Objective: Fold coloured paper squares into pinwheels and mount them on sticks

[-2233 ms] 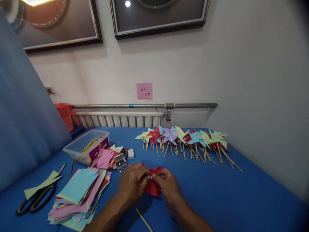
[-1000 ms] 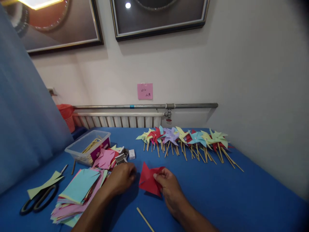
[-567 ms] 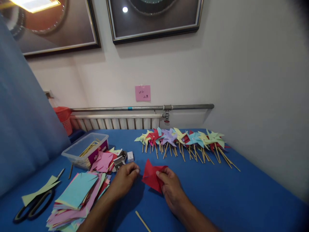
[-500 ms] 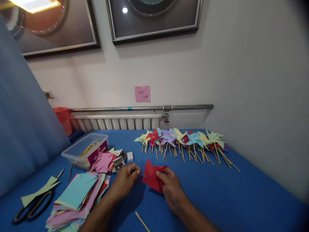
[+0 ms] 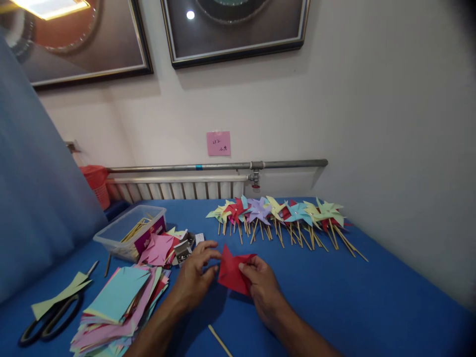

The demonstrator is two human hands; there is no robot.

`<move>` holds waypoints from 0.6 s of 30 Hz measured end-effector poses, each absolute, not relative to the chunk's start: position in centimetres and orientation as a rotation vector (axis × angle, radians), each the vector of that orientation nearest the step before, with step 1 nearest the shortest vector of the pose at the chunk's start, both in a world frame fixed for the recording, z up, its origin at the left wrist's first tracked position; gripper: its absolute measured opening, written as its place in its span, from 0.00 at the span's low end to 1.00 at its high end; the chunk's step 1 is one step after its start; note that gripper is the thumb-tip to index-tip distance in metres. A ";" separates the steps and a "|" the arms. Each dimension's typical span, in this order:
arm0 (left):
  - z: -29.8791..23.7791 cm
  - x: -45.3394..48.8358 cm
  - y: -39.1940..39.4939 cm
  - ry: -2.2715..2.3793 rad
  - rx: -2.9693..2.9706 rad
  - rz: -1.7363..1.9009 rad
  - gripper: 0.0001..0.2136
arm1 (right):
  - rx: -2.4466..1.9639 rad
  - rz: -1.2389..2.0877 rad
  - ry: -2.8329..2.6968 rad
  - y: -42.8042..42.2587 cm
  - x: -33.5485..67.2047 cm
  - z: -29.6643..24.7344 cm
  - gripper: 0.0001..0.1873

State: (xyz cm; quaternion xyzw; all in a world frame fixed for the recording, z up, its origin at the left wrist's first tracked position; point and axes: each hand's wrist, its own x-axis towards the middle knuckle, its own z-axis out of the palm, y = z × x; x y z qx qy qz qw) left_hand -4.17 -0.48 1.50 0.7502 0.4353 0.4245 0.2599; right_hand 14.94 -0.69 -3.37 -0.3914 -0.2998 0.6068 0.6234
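Note:
My right hand (image 5: 260, 288) is closed on the right corner of a folded red paper piece (image 5: 231, 271), holding it just above the blue table (image 5: 353, 297). My left hand (image 5: 195, 278) is at the paper's left edge, with thumb and forefinger drawn together near its upper point. Anything between those fingers is too small to see. A small open box of metal pins (image 5: 184, 251) sits just left of my left hand. A bare wooden stick (image 5: 220, 340) lies on the table below my hands.
A row of finished paper pinwheels (image 5: 282, 213) on sticks lies along the back. At the left are a stack of coloured paper squares (image 5: 119, 297), black scissors (image 5: 48, 322) and a clear plastic tub (image 5: 128, 230) with sticks. A blue curtain (image 5: 37, 198) hangs at far left.
My left hand left the red paper, reached to the pin box, then came back to the paper's left edge. My right hand kept hold of the paper throughout.

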 end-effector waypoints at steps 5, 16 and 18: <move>1.6 -4.6 -0.5 1.107 2.006 1.101 0.08 | -0.893 1.412 -0.708 -0.8 14.8 -3.3 0.14; 2.4 -4.9 -0.8 1.078 2.007 0.977 0.08 | -0.867 1.468 -0.729 -1.5 14.7 -3.2 0.14; 2.4 -4.8 -0.8 1.070 2.005 0.965 0.07 | -0.885 1.461 -0.744 -1.5 14.8 -3.1 0.14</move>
